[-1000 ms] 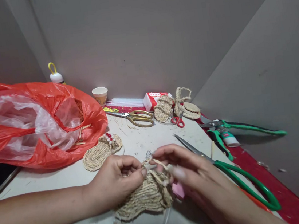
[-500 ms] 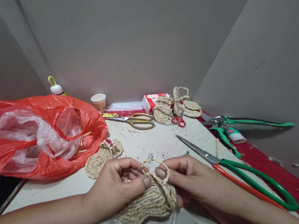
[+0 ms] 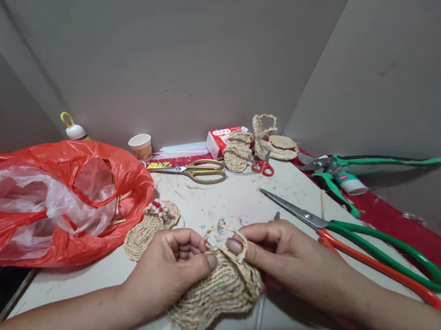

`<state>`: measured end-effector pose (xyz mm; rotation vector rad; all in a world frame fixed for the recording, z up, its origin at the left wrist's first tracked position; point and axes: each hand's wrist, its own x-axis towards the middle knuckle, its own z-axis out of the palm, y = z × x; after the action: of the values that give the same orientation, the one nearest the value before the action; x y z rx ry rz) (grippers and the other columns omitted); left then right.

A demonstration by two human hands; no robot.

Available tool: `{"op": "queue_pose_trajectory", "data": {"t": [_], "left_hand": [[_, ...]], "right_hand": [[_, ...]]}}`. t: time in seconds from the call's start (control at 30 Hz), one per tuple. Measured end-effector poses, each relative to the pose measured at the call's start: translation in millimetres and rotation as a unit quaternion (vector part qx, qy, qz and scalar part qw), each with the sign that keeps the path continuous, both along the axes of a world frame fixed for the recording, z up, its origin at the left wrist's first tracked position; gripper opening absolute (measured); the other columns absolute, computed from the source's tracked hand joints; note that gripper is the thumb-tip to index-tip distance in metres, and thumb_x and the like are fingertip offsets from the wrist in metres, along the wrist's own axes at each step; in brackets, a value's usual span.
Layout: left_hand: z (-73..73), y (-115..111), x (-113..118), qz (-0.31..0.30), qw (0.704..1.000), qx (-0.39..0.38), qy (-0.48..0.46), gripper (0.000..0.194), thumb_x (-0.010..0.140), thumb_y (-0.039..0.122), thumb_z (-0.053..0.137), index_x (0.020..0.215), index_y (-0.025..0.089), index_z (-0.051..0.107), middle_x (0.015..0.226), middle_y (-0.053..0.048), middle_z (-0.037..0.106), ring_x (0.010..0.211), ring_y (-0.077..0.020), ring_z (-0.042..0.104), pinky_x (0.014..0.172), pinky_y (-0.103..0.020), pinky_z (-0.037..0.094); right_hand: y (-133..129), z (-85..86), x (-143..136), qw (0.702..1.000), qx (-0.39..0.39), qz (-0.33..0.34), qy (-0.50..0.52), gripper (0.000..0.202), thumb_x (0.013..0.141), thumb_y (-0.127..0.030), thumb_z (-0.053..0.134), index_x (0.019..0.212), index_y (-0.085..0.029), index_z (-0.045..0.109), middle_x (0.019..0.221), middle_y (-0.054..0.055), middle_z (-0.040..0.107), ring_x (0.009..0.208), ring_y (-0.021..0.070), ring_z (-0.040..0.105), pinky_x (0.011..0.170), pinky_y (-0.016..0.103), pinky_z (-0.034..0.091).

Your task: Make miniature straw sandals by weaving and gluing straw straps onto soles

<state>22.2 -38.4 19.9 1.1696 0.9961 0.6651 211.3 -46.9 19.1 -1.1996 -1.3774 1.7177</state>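
Note:
A coiled straw-rope sole (image 3: 217, 295) is held low over the white table, a loop of the same cord (image 3: 223, 228) standing up at its far edge. My left hand (image 3: 173, 271) pinches the sole's far edge at the left end of the loop. On the loop's right side, my right hand (image 3: 285, 254) grips the cord between thumb and fingers, its lower fingers partly hidden behind the sole. A finished-looking small woven sole with red and white beads (image 3: 151, 228) lies just beyond my left hand.
A red plastic bag (image 3: 132, 171) fills the left. Large green-and-orange scissors (image 3: 313, 219) lie right, near green-handled cutters (image 3: 382, 160). Behind are gold scissors (image 3: 205, 171), a paper cup (image 3: 141, 147), a red-white box (image 3: 217, 141), woven pieces (image 3: 237, 152) and small red scissors (image 3: 263, 167).
The view has shifted slightly. Both hands keep their grip around the cord loop, and my left fingertips sit a little farther from my right ones.

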Motion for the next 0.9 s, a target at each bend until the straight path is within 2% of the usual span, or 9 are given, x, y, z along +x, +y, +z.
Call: {"op": "queue_pose_trajectory", "data": {"t": [0.3, 0.47, 0.6, 0.77, 0.9], "left_hand": [[0.6, -0.9, 0.9, -0.004, 0.998, -0.009, 0.061, 0.015, 0.068, 0.019, 0.066, 0.064, 0.015, 0.052, 0.052, 0.008, 0.041, 0.049, -0.0050, 0.030, 0.047, -0.019, 0.021], [-1.0, 1.1, 0.7, -0.015, 0.998, -0.012, 0.059, 0.011, 0.067, 0.017, 0.062, 0.066, 0.015, 0.052, 0.054, 0.007, 0.042, 0.050, -0.0054, 0.030, 0.047, -0.020, 0.022], [3.5, 3.0, 0.5, -0.045, 0.997, -0.019, 0.060, 0.010, 0.068, 0.021, 0.062, 0.069, 0.014, 0.054, 0.052, 0.008, 0.037, 0.048, -0.0052, 0.027, 0.047, -0.020, 0.021], [6.0, 3.3, 0.6, -0.052, 0.998, -0.026, 0.040, 0.018, 0.068, 0.028, 0.063, 0.077, 0.013, 0.057, 0.061, 0.004, 0.047, 0.053, -0.0070, 0.036, 0.052, -0.021, 0.029], [7.4, 2.3, 0.6, -0.058, 0.996, 0.024, 0.065, 0.014, 0.068, 0.023, 0.064, 0.074, 0.014, 0.055, 0.059, 0.006, 0.043, 0.053, -0.0066, 0.033, 0.050, -0.020, 0.027]], "right_hand": [[-1.7, -0.5, -2.4, 1.000, -0.024, 0.015, -0.010, 0.039, 0.072, -0.049, 0.068, 0.057, -0.015, 0.055, 0.051, -0.005, 0.044, 0.049, 0.0084, 0.037, 0.047, 0.021, 0.031], [-0.4, -1.7, -1.8, 0.999, -0.041, 0.015, -0.010, 0.038, 0.068, -0.048, 0.071, 0.056, -0.016, 0.056, 0.050, -0.004, 0.045, 0.047, 0.0088, 0.037, 0.046, 0.022, 0.031], [-0.2, 2.6, 0.2, 1.000, -0.025, 0.007, -0.007, 0.035, 0.070, -0.047, 0.071, 0.057, -0.017, 0.057, 0.049, -0.005, 0.045, 0.045, 0.0079, 0.035, 0.044, 0.021, 0.030], [-2.4, 5.4, 1.2, 1.000, 0.002, 0.011, -0.023, 0.037, 0.075, -0.048, 0.066, 0.058, -0.017, 0.055, 0.050, -0.004, 0.045, 0.047, 0.0087, 0.037, 0.046, 0.022, 0.032], [-2.1, 2.0, 2.7, 0.999, 0.014, 0.005, -0.036, 0.035, 0.078, -0.046, 0.061, 0.061, -0.016, 0.056, 0.053, -0.004, 0.044, 0.049, 0.0087, 0.035, 0.046, 0.022, 0.029]]}}
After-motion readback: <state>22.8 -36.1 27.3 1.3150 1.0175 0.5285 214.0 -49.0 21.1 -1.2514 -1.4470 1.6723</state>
